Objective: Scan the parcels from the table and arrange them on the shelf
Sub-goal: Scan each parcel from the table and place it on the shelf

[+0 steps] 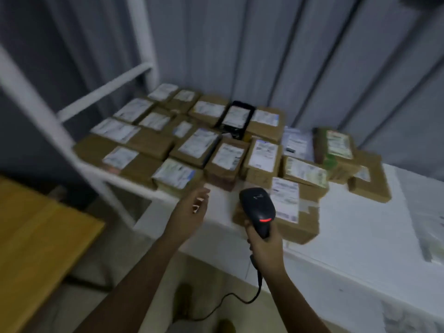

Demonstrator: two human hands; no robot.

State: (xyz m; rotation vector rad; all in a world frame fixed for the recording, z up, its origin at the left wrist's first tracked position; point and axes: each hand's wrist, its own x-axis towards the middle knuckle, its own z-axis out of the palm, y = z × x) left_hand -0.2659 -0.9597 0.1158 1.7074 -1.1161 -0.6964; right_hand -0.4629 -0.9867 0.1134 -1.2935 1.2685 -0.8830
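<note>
My right hand (265,246) grips the handle of a black barcode scanner (258,207) with a red light, its cable hanging down toward the floor. The scanner's head sits just left of a brown parcel (298,217) with a white label on the white table (360,236). My left hand (192,210) hovers with fingers relaxed, holding nothing, near the front edge of the white shelf (105,176). Several brown labelled parcels (144,140) lie flat in rows on the shelf, and several more (336,155) lie on the table to the right. The picture is blurred.
A black parcel (236,118) lies among the brown ones at the back. White shelf posts (141,37) rise at the left. A wooden surface (36,236) sits at the lower left. A grey ribbed wall (288,56) stands behind.
</note>
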